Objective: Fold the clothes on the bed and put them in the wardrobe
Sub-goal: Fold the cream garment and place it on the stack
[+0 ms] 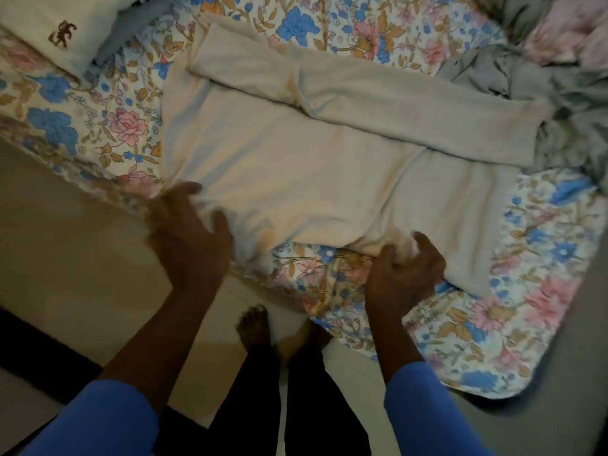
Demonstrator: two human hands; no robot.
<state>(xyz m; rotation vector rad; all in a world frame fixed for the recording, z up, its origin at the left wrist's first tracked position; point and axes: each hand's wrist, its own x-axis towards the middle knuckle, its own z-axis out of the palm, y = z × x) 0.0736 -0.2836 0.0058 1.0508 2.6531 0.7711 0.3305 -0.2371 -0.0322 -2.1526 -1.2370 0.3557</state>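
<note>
While both forearms reach forward and down over the bed edge, the right hand (404,268) has its fingers curled round a bunched fold at the near hem of the cream garment (296,166), knuckles up and thumb on top. The left hand (189,232) is blurred; its fingers spread over the garment's near-left corner with the thumb lying on the cloth, but I cannot tell whether it pinches. The garment lies flat on the floral bedspread (493,324), its long axis running from the far left to the near right, with a sleeve (378,103) folded across its far side. A grey clothes heap (526,77) touches the sleeve's right end. A white pillow (39,24) sits far left.
</note>
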